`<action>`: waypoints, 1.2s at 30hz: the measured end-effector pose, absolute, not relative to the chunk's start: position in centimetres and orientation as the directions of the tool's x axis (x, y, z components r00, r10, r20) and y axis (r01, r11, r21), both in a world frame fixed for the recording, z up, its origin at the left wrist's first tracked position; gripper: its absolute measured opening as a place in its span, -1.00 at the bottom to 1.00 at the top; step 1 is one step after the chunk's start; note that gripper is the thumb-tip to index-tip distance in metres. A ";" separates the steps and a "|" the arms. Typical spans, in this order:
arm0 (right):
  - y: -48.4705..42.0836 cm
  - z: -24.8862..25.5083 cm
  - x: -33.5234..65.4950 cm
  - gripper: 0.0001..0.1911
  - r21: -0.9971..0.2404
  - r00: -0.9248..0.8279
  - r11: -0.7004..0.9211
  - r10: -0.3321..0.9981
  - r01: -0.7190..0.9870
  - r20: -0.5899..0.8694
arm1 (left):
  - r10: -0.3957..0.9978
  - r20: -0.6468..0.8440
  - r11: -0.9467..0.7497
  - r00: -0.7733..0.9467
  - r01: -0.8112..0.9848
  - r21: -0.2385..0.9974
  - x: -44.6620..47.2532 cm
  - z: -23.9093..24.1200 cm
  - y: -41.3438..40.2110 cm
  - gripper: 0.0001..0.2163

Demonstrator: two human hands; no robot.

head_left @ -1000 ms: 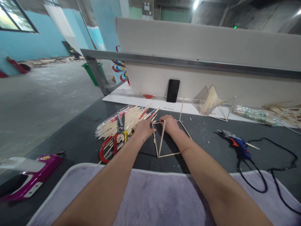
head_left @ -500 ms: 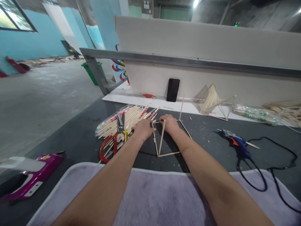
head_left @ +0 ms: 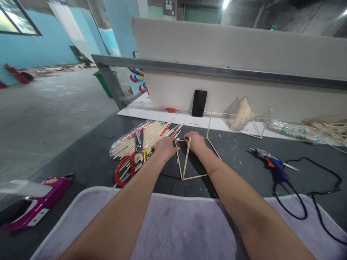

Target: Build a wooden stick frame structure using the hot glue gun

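A frame of thin wooden sticks (head_left: 195, 177) lies on the dark tabletop, with two sticks rising from its corners. At its far left corner my left hand (head_left: 165, 147) is closed on the frame, fingertips around the joint. My right hand (head_left: 196, 143) pinches the far stick just to the right; its fingertips are partly hidden behind the upright stick. Left of my left hand lie red-and-yellow-handled scissors (head_left: 132, 165), on top of a loose pile of wooden sticks (head_left: 154, 134) spilling from a clear wrapper.
A blue glue gun (head_left: 276, 169) with a black cord lies at the right, a purple tool (head_left: 45, 206) at the left. Behind stand a phone (head_left: 199, 103) and a stick model (head_left: 244, 113), with a wrapped stick bundle (head_left: 294, 131) alongside. A lilac cloth (head_left: 179, 227) covers the near edge.
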State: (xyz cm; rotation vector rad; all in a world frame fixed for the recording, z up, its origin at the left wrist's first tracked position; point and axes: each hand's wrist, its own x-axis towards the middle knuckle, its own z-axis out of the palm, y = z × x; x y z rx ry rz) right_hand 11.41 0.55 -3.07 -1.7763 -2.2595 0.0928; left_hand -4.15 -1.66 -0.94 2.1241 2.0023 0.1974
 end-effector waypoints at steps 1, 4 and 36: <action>0.5 -3.1 11.4 -0.82 -0.214 -0.218 0.252 0.961 0.944 0.171 | 0.997 -0.051 -0.052 0.066 0.968 0.247 -4.2 -1.0 -1.6 -0.62; 0.6 -3.3 11.5 -0.82 -0.219 -0.221 0.260 0.957 0.940 0.188 | 0.997 -0.050 -0.048 0.063 0.968 0.248 -4.2 -1.0 -1.6 -0.61; 0.5 -3.2 11.5 -0.81 -0.214 -0.218 0.253 0.960 0.943 0.175 | 0.997 -0.032 -0.061 0.071 0.969 0.241 -4.2 -1.2 -1.5 -0.63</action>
